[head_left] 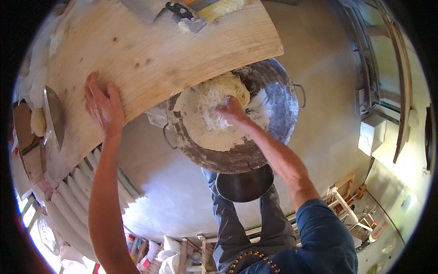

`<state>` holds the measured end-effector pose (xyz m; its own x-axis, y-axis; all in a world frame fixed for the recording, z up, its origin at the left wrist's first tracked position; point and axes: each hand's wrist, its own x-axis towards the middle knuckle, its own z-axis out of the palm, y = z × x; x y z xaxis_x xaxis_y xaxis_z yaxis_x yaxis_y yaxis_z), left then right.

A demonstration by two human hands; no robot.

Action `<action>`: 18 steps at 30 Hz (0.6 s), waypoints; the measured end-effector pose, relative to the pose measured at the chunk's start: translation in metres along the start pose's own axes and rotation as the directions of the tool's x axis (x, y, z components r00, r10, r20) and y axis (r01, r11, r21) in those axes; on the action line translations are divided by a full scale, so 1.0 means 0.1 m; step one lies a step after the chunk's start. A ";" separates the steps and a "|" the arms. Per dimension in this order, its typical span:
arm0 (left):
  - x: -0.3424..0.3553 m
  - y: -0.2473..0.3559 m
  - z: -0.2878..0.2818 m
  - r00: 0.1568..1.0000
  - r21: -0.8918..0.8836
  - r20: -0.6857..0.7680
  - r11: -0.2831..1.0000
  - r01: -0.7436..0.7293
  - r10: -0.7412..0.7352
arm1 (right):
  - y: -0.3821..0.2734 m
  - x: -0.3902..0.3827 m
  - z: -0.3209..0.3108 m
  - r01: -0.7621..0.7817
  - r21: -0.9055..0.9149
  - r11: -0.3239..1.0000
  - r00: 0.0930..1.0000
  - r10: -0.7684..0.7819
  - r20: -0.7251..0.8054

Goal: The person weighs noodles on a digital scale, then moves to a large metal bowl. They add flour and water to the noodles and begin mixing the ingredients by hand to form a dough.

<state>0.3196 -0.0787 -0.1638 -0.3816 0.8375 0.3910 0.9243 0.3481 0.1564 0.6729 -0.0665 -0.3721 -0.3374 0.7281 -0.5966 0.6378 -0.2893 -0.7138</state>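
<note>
My left hand (104, 102) rests at the near edge of a wooden board (169, 50), its fingers stretched out and apart, with nothing held. My right hand (232, 112) reaches down into a wide, flour-coated metal basin (284, 98) with loop handles at its sides. It touches a tangle of pale, thin noodles (223, 86) lying on loose white flour (200, 132). Flour and blur hide the fingertips of this hand, so its grip is unclear. The basin sits partly under the board's edge.
Under the basin stands a dark round pot (245, 185), in front of my legs. A scraper with a black handle (181, 10) lies on the board's far side. At the board's left edge a broad blade (54, 116) stands up. Several pale sacks (68, 214) are stacked at lower left.
</note>
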 end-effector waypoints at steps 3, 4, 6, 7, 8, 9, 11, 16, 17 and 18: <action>-0.02 0.00 0.01 1.000 -0.044 -0.013 0.999 -0.027 0.027 | -0.18 0.23 -0.31 0.097 -0.290 0.952 0.986 -0.053 0.157; -0.02 -0.01 0.01 1.000 -0.034 -0.001 0.999 -0.014 0.014 | -0.18 0.35 -0.37 0.204 -0.384 0.901 0.976 -0.157 0.149; -0.02 -0.03 0.03 0.999 -0.034 -0.023 0.999 -0.036 0.035 | -0.07 0.61 -0.47 0.457 -0.569 0.684 0.854 -0.516 0.066; -0.02 -0.05 0.04 0.999 -0.017 -0.018 0.999 -0.044 0.044 | 0.03 0.74 -0.52 0.551 -0.670 0.498 0.677 -0.736 0.010; -0.02 -0.07 0.05 0.998 -0.003 -0.022 0.998 -0.063 0.063 | 0.14 0.86 -0.56 0.580 -0.724 0.374 0.547 -0.837 0.006; -0.01 -0.09 0.05 0.996 0.011 -0.027 0.997 -0.082 0.082 | 0.25 0.98 -0.61 0.599 -0.716 0.359 0.533 -0.846 0.022; -0.01 -0.12 0.06 0.996 -0.009 -0.025 0.996 -0.091 0.091 | 0.53 1.05 -0.68 0.543 -0.643 0.540 0.764 -0.636 0.110; 0.00 -0.12 0.06 0.996 -0.004 -0.033 0.997 -0.080 0.080 | 1.23 0.41 -0.42 0.409 -0.530 0.743 0.876 -0.482 0.001; 0.00 -0.10 0.06 0.996 0.004 -0.032 0.997 -0.078 0.078 | 1.33 0.25 -0.35 0.311 -0.471 0.826 0.941 -0.339 0.027; 0.01 -0.09 0.05 0.997 0.001 -0.031 0.997 -0.073 0.073 | 1.42 0.11 -0.28 0.315 -0.536 0.783 0.942 -0.329 0.072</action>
<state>0.3115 -0.0789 -0.1698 -0.3130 0.8470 0.4297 0.9496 0.2866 0.1269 0.7792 -0.0817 -0.4692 -0.5774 0.7361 -0.3533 0.7645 0.3355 -0.5504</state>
